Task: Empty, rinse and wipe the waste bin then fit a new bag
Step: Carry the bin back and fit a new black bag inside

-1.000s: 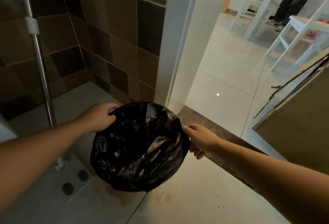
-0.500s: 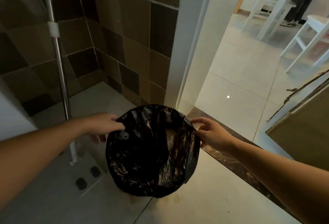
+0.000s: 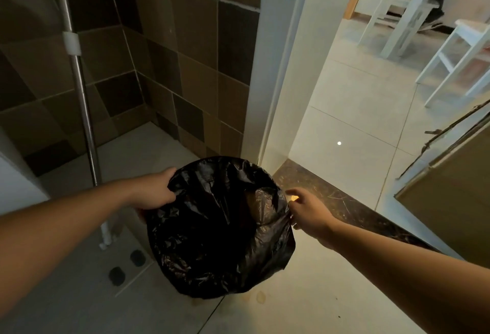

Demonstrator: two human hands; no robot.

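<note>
A black plastic bag is spread over the round waste bin on the bathroom floor and hides the bin almost entirely. A patch of the bin's tan inner wall shows through the bag at the right. My left hand grips the bag's edge on the left side of the rim. My right hand pinches the bag's edge at the right side of the rim.
A metal pole with a white foot stands just left of the bin. Dark tiled walls close the corner behind. A dark stone threshold leads right to a bright tiled floor with white chairs. A cardboard box sits at the right.
The camera has drifted, and both hands have shifted along the rim. The right hand has gone from resting at the rim to pinching the bag's edge, and the bag sits lower over the right side.
</note>
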